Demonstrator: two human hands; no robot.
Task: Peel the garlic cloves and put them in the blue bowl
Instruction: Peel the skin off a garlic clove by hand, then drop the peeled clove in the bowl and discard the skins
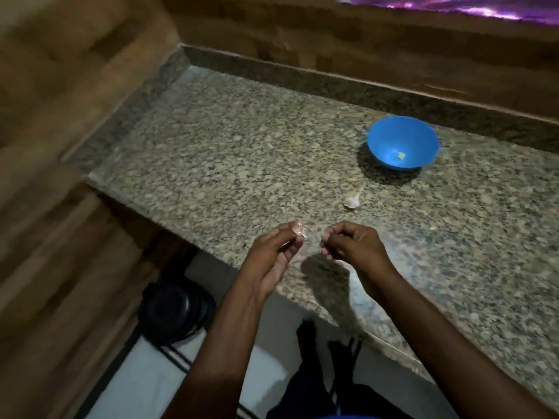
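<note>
Garlic clove [352,201] noted unpeeled on the granite counter [242,152], just in front of the blue bowl [402,142] and apart from both hands

Both hands are held above the counter's near edge, close together but not touching. The left hand [276,252] is seen with thumb and fingertips pinched on a thin, pale scrap of garlic skin [302,234] (partly blurred). The right hand [351,244] is seen with fingers curled inward, tips pressed together; whether anything is held between them cannot be told. One small yellowish piece [400,156] is recorded inside the bowl, which stands upright near the back ledge. A further small pale fragment [433,228] is noted on the counter right of the hands. A dark round object [172,309] is observed on the floor below the counter's end
</note>
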